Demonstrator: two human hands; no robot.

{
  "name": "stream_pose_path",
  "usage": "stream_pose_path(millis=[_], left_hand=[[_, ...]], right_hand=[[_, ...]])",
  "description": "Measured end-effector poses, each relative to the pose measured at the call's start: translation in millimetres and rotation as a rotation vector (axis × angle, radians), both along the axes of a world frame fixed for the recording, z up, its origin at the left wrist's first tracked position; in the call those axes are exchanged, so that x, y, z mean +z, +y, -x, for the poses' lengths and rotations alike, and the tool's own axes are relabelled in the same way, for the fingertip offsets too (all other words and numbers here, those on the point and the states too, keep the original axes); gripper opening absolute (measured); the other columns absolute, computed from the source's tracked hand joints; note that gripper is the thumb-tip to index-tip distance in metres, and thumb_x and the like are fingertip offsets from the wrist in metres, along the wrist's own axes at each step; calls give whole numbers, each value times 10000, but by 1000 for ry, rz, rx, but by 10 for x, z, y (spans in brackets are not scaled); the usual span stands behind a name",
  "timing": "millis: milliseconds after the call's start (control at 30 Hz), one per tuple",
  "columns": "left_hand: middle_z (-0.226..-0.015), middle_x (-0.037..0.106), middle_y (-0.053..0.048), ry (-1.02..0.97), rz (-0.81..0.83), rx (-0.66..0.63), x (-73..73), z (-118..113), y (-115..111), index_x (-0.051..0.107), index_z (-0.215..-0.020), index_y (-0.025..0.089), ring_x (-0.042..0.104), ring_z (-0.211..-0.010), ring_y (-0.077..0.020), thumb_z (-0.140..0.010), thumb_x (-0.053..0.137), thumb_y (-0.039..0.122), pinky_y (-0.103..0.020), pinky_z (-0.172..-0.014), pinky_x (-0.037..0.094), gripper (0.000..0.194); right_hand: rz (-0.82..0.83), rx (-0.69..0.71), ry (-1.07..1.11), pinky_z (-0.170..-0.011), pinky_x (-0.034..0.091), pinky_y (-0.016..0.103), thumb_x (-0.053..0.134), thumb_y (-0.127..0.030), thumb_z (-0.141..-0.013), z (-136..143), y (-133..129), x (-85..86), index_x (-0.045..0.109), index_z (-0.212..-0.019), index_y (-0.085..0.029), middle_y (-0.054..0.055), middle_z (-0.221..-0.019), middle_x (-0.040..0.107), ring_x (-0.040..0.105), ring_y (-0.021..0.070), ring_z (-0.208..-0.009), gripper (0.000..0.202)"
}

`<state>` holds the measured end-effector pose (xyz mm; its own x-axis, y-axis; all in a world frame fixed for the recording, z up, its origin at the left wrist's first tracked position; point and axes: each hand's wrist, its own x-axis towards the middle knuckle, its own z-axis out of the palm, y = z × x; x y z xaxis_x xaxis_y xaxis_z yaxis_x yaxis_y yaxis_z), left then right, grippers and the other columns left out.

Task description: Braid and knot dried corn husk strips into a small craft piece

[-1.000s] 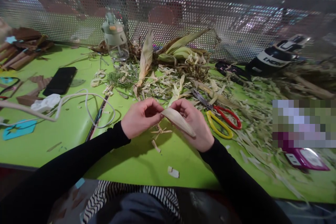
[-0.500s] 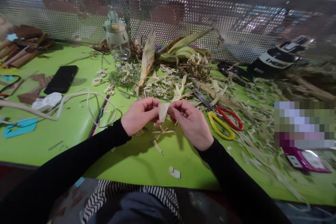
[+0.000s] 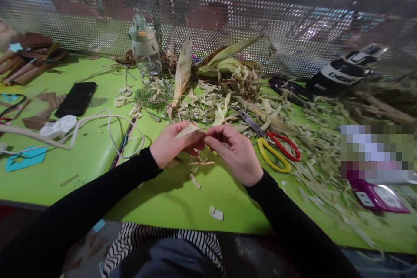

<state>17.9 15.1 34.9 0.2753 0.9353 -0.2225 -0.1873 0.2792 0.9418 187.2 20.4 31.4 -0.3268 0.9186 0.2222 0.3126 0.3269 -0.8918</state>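
Note:
A pale piece of dry husk (image 3: 190, 130) lies slanted over the thumb side of my left hand (image 3: 174, 143), whose fingers are closed on it. My right hand (image 3: 233, 150) pinches the right end of the husk, its fingertips touching those of my left hand. Below them, small straw-coloured strips (image 3: 202, 163) rest on the green table (image 3: 182, 206). Scissors (image 3: 273, 152) with red and yellow handles lie partly open just right of my right hand. Behind both hands spread many husk scraps (image 3: 202, 104).
A clear bottle (image 3: 146, 47), an upright husk bundle (image 3: 183, 69) and green husks (image 3: 228, 63) stand or lie at the back. To the left are a phone (image 3: 76, 99), a white cable (image 3: 94, 117) and a power strip (image 3: 58, 126). A black bottle (image 3: 342, 74) leans at right.
The pale husk has turned from hanging upright between the fingertips to lying slanted across my left hand. My right fingertips have shifted slightly left, against my left ones.

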Motion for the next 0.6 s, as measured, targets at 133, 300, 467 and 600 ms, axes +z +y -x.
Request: stream_pose_path(millis=[133, 300, 467, 600], left_hand=[[-688, 654, -9, -24, 94, -24, 14, 30, 9, 559, -748, 139, 637, -618, -103, -632, 779, 366, -208, -565, 503, 337], [-714, 654, -15, -139, 159, -74, -6, 53, 21, 616, -762, 118, 622, -608, -82, -652, 774, 277, -190, -572, 504, 249], [-671, 652, -13, -198, 189, -72, -41, 72, 40, 634, -749, 107, 623, -601, -77, -680, 746, 197, -179, -578, 509, 160], [-679, 657, -23, -200, 192, -66, -63, 65, 35, 639, -784, 103, 620, -603, -77, -713, 707, 158, -177, -563, 502, 112]], right_hand=[[-128, 32, -164, -646, 507, 285, 590, -265, -849, -33, 0, 23, 626, -927, -189, 29, -829, 651, 602, 137, -714, 115], [-178, 80, -191, -673, 523, 300, 596, -252, -849, -35, -10, 42, 612, -977, -188, 34, -861, 659, 619, 144, -734, 144], [-348, 58, -175, -655, 506, 280, 599, -228, -847, -30, -6, 37, 604, -935, -218, 10, -834, 651, 605, 136, -718, 88], [-471, 77, -307, -684, 487, 307, 565, -195, -858, -28, 3, 66, 620, -859, -213, 27, -827, 668, 604, 162, -754, 59]])
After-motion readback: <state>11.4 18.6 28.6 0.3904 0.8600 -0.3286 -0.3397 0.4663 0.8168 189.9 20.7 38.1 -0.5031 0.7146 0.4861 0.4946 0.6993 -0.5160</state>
